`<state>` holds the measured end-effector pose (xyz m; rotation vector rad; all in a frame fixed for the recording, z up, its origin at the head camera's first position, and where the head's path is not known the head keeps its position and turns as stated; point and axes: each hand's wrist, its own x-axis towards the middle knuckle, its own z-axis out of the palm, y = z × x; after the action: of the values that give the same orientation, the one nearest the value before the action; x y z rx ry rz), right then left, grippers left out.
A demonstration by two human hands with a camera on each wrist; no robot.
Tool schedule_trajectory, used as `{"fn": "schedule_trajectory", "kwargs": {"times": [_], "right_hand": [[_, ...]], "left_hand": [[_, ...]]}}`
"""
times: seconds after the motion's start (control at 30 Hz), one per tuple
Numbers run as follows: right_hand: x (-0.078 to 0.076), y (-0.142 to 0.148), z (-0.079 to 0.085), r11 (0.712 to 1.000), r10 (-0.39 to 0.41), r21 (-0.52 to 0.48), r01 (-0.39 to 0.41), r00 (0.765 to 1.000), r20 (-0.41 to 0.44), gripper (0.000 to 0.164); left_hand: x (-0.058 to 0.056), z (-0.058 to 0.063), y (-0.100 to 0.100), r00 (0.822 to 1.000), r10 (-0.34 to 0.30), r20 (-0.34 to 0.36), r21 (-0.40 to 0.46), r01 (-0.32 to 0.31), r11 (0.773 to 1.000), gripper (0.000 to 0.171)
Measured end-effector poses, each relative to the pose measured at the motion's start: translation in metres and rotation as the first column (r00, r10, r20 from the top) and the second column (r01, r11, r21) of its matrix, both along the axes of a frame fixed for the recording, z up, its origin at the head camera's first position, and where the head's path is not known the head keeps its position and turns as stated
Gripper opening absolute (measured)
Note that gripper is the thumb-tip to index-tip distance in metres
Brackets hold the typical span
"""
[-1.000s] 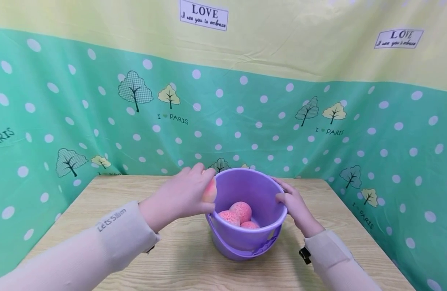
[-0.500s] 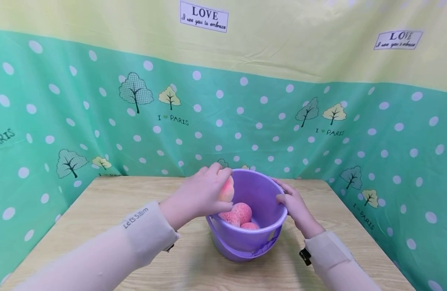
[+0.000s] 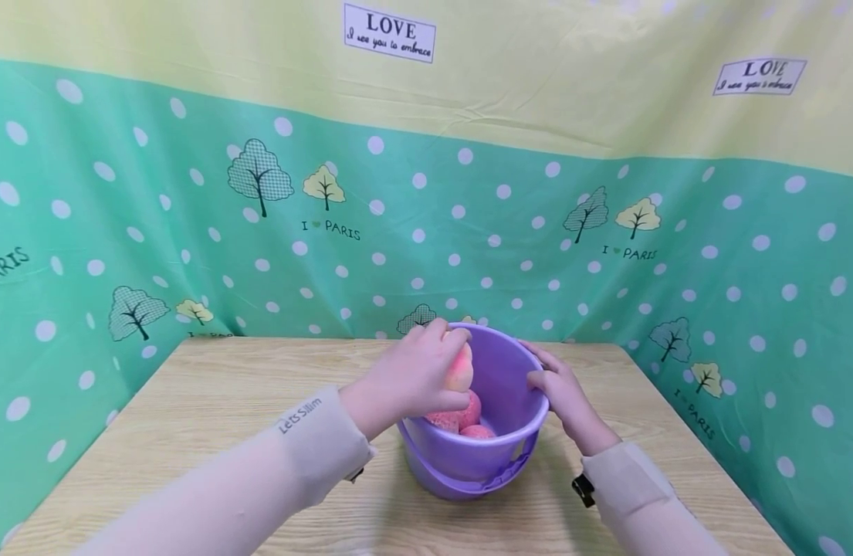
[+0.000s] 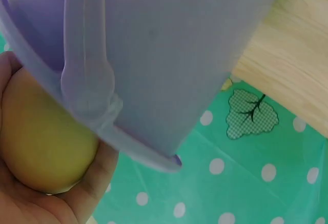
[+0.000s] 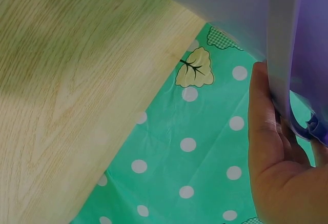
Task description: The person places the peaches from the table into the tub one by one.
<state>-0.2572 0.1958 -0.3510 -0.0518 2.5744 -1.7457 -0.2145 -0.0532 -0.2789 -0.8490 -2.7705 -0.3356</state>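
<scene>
My left hand holds a peach, pink and pale yellow, over the left part of a purple bucket's mouth. In the left wrist view the peach looks plain yellow, with fingers and palm wrapped around it beside the rim. The bucket stands on the table, its handle hanging down at the front. Inside lie pink speckled balls, partly covered by my left hand. My right hand grips the bucket's right rim, thumb inside and fingers outside. The right wrist view shows this hand against the bucket's wall.
The bucket rests on a light wood-grain table. Behind and on both sides hangs a green and yellow curtain printed with dots and trees, meeting the table's back edge.
My left hand has carried the peach rightward, from the bucket's left rim to over its mouth. The right hand and the bucket have stayed in place.
</scene>
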Motion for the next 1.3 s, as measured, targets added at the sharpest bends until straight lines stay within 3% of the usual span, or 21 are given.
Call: {"fn": "schedule_trajectory", "kwargs": {"times": [0.37, 0.77, 1.1, 1.3], "right_hand": [[-0.001, 0.001, 0.000, 1.000, 0.003, -0.002, -0.003, 1.000, 0.006, 0.077], [-0.002, 0.000, 0.002, 1.000, -0.001, 0.007, 0.001, 1.000, 0.009, 0.076], [-0.002, 0.000, 0.002, 1.000, 0.003, -0.009, -0.003, 1.000, 0.021, 0.077], [-0.001, 0.000, 0.002, 1.000, -0.001, -0.016, 0.001, 1.000, 0.019, 0.077]], "left_hand": [[-0.007, -0.011, 0.014, 0.999, -0.019, -0.039, -0.001, 0.019, 1.000, 0.075], [-0.012, -0.013, 0.027, 0.999, 0.006, 0.036, -0.001, -0.006, 1.000, 0.078], [-0.016, -0.018, 0.032, 0.999, 0.036, 0.037, -0.041, -0.035, 0.999, 0.078], [-0.019, -0.019, 0.032, 0.995, 0.062, 0.078, -0.044, -0.059, 0.997, 0.077]]}}
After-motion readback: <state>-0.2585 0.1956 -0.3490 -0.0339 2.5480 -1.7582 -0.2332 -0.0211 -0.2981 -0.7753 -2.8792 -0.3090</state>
